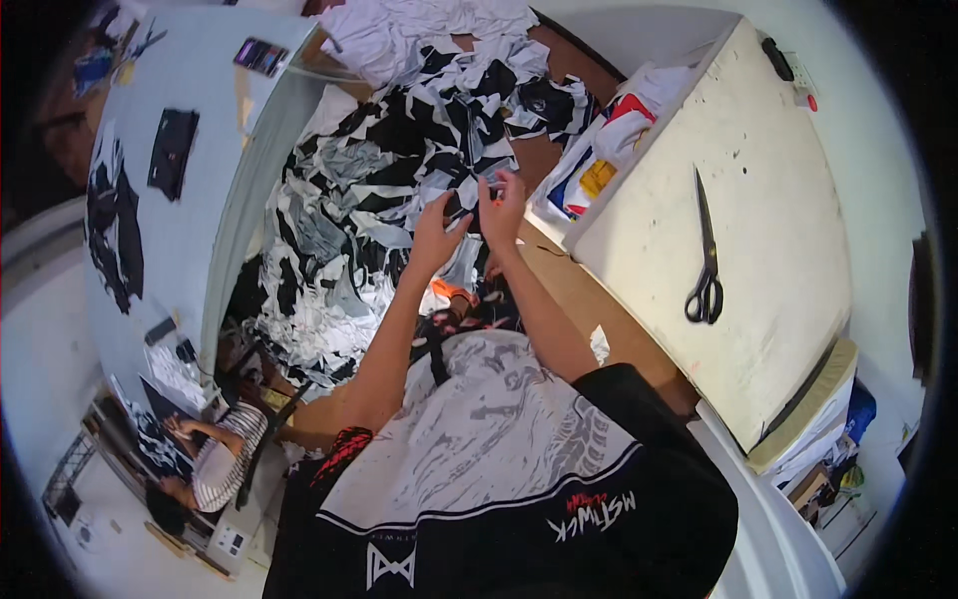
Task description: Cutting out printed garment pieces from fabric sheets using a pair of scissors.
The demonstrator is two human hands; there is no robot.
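My left hand (437, 236) and my right hand (502, 208) are raised close together in front of me, above a big heap of fabric scraps (344, 205). The heap is black, white and grey. Fingers of both hands are bent inward around a small dark area between them. Whatever they pinch blends into the black scraps behind, so I cannot make it out. A small orange-red spot shows at my right fingers. Below my hands, an orange item (449, 290) lies near my lap.
At right, large black-handled scissors (707, 270) lie on a cream tabletop (768, 190). Colourful cloths (604, 170) fill a space beside it. The left pale table (215, 110) carries a phone (260, 57) and dark cloth pieces (173, 150). A person in stripes (230, 454) sits at lower left.
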